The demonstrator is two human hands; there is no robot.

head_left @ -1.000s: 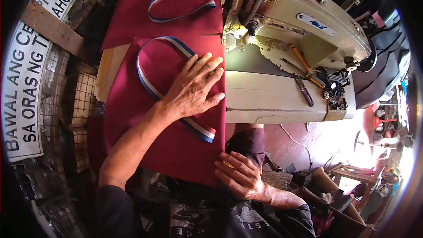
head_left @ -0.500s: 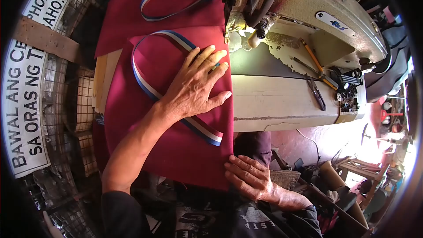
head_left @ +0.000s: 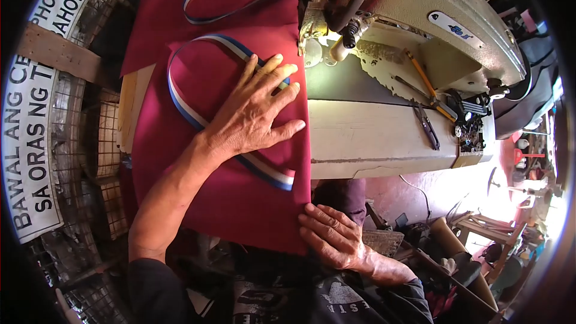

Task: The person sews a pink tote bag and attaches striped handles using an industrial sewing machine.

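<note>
My left hand (head_left: 255,105) lies palm down with fingers spread on maroon fabric (head_left: 198,204), near its right edge. Under that hand loops a blue, white and grey striped ribbon (head_left: 180,99), partly hidden by my fingers and wrist. Its cut end shows below my palm. At the fabric's lower right edge, my right hand (head_left: 333,234) has its fingers closed over the cloth; the thumb is hidden. Another striped ribbon loop (head_left: 234,12) rests on the maroon cloth farther up. Just right of the fabric stands a sewing machine (head_left: 414,0), its lamp lit.
On the machine bed (head_left: 372,138) lie thread snips (head_left: 427,127) and an orange-handled tool (head_left: 423,75), beside a small metal assembly (head_left: 474,120). A wire grille and a lettered sign (head_left: 36,156) line the left side. Cluttered wooden items (head_left: 492,228) stand at lower right.
The whole view has shifted slightly, so everything appears a little farther left. Both hands keep nearly the same places on the fabric.
</note>
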